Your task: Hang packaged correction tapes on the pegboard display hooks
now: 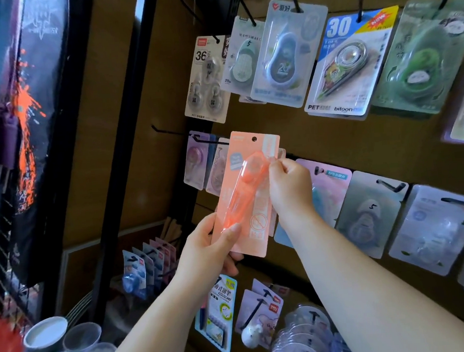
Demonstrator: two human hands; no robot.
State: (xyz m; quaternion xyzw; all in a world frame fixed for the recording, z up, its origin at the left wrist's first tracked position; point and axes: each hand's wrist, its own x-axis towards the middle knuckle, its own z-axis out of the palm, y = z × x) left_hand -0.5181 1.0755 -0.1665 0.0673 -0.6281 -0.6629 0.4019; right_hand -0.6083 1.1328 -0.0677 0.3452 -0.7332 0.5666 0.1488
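A long peach-orange correction tape pack (248, 202) with a round hang hole at its top is held upright in front of the brown pegboard (277, 133). My left hand (211, 247) grips its lower end, thumb on the blister. My right hand (287, 185) pinches its right edge near the top. A bare black hook (177, 134) sticks out just left of the pack's top, above purple packs (196, 162). More such packs seem to sit behind the front one; how many is hidden.
Hooks on the upper row carry correction tape packs, among them a blue "30" card (352, 63) and a green one (421, 61). Pale packs (367, 212) hang to the right, others below. Several cups (49, 343) stand at the bottom left beside a black frame (127, 128).
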